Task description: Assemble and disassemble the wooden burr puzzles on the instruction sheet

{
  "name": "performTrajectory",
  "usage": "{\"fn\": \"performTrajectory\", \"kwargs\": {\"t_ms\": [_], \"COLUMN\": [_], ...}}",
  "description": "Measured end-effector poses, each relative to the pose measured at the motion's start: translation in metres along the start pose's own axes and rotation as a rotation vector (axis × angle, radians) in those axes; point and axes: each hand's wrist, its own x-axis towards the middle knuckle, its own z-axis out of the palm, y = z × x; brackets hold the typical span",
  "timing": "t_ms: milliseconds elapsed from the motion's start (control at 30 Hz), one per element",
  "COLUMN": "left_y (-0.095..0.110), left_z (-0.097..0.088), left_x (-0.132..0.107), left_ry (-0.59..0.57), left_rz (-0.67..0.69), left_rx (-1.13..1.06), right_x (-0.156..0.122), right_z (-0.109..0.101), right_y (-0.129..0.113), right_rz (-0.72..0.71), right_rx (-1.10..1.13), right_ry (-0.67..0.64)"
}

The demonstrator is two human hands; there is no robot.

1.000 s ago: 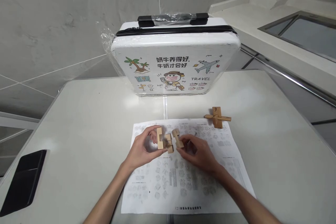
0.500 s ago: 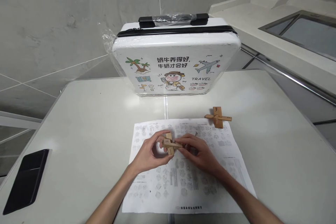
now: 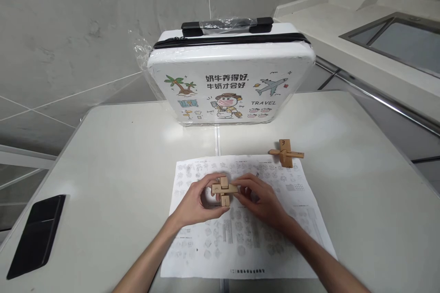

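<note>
Between both hands is a small wooden interlocking puzzle (image 3: 224,189), made of light blocks crossing one another, held above a printed sheet. My left hand (image 3: 195,199) grips its upright blocks from the left, thumb at the bottom and fingers at the top and behind. The fingertips of my right hand (image 3: 263,197) pinch the right end of its crosswise wooden piece. Dark marks show on some block faces. Under the hands lies the printed instruction sheet (image 3: 240,256) with rows of small drawings. Fingers hide part of the puzzle's back and left side.
Another cross-shaped wooden puzzle piece (image 3: 285,153) rests at the sheet's top right corner. A white suitcase (image 3: 227,62) in plastic wrap stands at the table's back. A black folding phone (image 3: 37,236) lies at the left of the table (image 3: 113,165).
The puzzle has turned slightly in my hands, so the crosswise piece now lies level and more of the upper block shows. Both hands stay nearly in place.
</note>
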Motion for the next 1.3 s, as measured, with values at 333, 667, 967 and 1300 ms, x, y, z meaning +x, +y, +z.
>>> {"fn": "performTrajectory", "kwargs": {"t_ms": [333, 667, 967, 1300], "left_y": [-0.001, -0.002, -0.004, -0.005], "left_z": [0.002, -0.003, -0.002, -0.002], "left_x": [-0.001, 0.002, 0.002, 0.002], "left_ry": [0.020, 0.152, 0.249, 0.243], "left_rz": [0.003, -0.067, -0.065, -0.064], "left_rx": [-0.047, -0.099, -0.152, -0.159], "right_x": [0.000, -0.001, -0.002, -0.002], "right_z": [0.001, 0.003, 0.015, 0.013], "right_y": [0.000, 0.002, 0.004, 0.003], "right_rz": [0.065, 0.035, -0.159, -0.148], "right_rx": [-0.020, -0.171, -0.403, -0.351], "right_ry": [0.005, -0.012, -0.119, -0.123]}}
